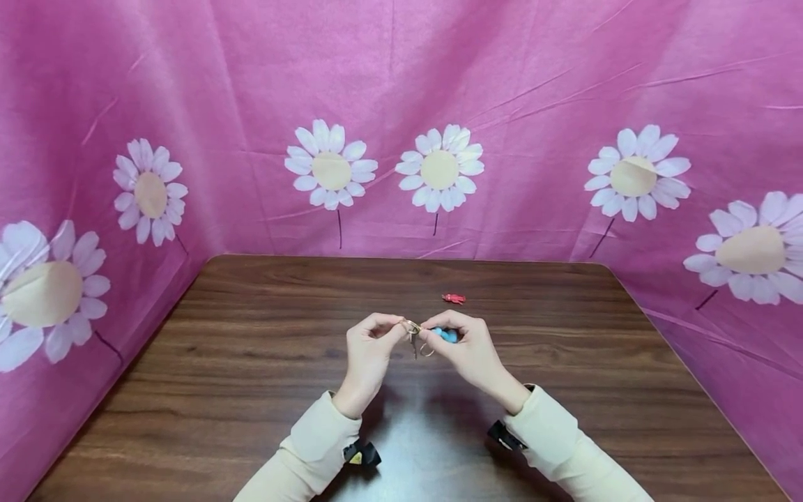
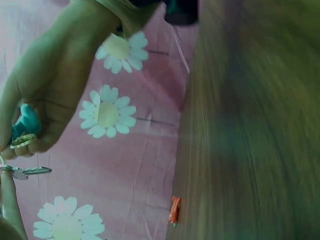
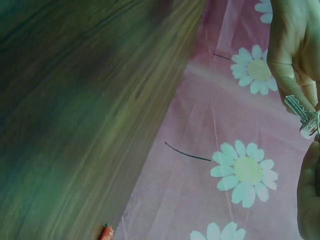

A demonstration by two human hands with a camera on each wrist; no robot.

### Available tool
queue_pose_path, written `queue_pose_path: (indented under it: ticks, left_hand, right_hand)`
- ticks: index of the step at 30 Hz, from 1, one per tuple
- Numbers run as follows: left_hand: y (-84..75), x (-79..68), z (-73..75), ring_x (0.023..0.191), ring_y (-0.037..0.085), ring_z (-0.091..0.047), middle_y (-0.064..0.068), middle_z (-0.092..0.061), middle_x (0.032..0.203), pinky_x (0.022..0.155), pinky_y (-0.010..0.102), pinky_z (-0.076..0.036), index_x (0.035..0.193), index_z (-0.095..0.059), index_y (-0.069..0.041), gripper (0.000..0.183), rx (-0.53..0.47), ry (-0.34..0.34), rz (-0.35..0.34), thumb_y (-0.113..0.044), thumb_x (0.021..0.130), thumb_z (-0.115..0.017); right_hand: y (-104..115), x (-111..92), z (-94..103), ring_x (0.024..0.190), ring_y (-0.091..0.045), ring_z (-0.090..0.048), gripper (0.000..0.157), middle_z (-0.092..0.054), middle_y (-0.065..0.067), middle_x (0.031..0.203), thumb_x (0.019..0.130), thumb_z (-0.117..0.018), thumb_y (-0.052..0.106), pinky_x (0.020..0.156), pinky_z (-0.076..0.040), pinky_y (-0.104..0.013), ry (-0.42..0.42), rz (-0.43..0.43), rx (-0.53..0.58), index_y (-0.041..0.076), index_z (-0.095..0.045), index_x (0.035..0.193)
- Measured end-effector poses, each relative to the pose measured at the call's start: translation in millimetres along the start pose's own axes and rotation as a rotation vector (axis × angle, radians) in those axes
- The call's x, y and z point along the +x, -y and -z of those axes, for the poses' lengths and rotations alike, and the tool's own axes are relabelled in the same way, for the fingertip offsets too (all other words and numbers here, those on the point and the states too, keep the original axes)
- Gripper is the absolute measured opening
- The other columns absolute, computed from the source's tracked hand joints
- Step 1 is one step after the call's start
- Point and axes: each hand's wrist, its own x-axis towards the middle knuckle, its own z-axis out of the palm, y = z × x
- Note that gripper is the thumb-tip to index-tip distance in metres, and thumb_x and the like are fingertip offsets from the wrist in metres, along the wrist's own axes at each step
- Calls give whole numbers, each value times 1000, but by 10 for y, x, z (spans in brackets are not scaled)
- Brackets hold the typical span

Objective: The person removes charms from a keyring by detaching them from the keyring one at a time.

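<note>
Above the middle of the table, my left hand (image 1: 368, 355) pinches a gold-coloured key ring (image 1: 410, 325) between thumb and index finger. My right hand (image 1: 472, 352) meets it from the other side, thumb and index finger pinching at the ring. A silver key (image 3: 299, 108) hangs from the ring, its toothed blade showing in both wrist views. Tucked within the right hand's fingers is a glossy blue charm (image 2: 27, 120), mostly covered in the head view. A thin gold loop (image 1: 426, 351) dangles below the right fingers.
Beyond the hands, a small red figure-shaped charm (image 1: 454, 298) lies on the brown wood-grain table (image 1: 251, 362). Pink cloth (image 1: 389, 63) printed with white daisies hangs around the back and sides. Dark wrist cameras sit under both sleeves.
</note>
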Motion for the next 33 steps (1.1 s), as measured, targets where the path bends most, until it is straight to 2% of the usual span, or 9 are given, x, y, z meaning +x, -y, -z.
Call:
queue_pose_path:
  ticks: [2,4,7,10,14,18,23,28,33]
  left_hand:
    - [-2,-7,0,63,7,-63,-3,-67,70,63,22,-54,88,-60,17,17,-46,11,33,8,74,-65]
    - [-4,0,11,63,7,-63,-3,-66,70,63,22,-54,89,-60,16,18,-37,31,48,7,75,-65]
    - [-3,23,45,62,6,-62,2,-67,71,60,20,-52,88,-62,13,14,55,66,34,6,76,-66]
    - [-32,19,74,61,5,-60,12,-68,75,56,16,-47,86,-65,7,10,172,101,-12,5,77,-67]
    - [-167,-25,54,67,10,-63,19,-64,80,60,18,-51,84,-66,6,8,344,155,-187,7,76,-66]
    - [-267,-67,19,71,23,-65,17,-62,77,65,25,-56,81,-66,6,6,501,186,-388,9,76,-65]
    - [-264,-82,-8,65,26,-65,15,-62,72,60,26,-56,77,-66,9,5,528,169,-484,13,74,-65]
    - [-255,-83,-26,60,15,-62,14,-64,70,56,25,-54,76,-68,6,5,493,130,-454,10,72,-68]
    - [-243,-110,-56,59,2,-55,14,-66,71,53,16,-47,76,-68,5,4,468,108,-342,7,73,-69]
  right_hand:
    - [7,-8,-10,59,-15,-65,9,-69,-16,74,81,-67,2,50,-52,-26,3,-21,12,1,-67,90]
    - [24,-13,-18,58,-14,-65,9,-68,-16,73,81,-66,2,50,-51,-25,-4,-57,7,1,-68,90]
    - [56,-20,-30,57,-14,-64,8,-67,-17,69,80,-66,0,49,-48,-21,-22,-105,-18,0,-68,88]
    - [79,-34,-40,56,-13,-64,6,-67,-15,67,81,-66,2,48,-46,-19,-33,-150,-55,1,-68,86]
    - [78,-39,-37,56,-11,-64,4,-68,-9,66,81,-68,8,48,-45,-19,-22,-188,-110,7,-69,85]
    - [56,-31,-22,55,-8,-61,4,-68,-5,68,80,-68,11,47,-44,-19,-7,-218,-169,13,-69,83]
    - [66,-41,0,57,-8,-60,6,-69,-6,73,80,-67,11,51,-47,-20,17,-264,-186,14,-68,85]
    - [80,-76,3,60,-10,-64,5,-69,-4,70,82,-67,14,52,-47,-20,0,-254,-190,15,-67,86]
    - [122,-116,5,57,-8,-61,4,-68,-2,69,81,-67,9,49,-46,-20,-12,-162,-254,11,-67,85]
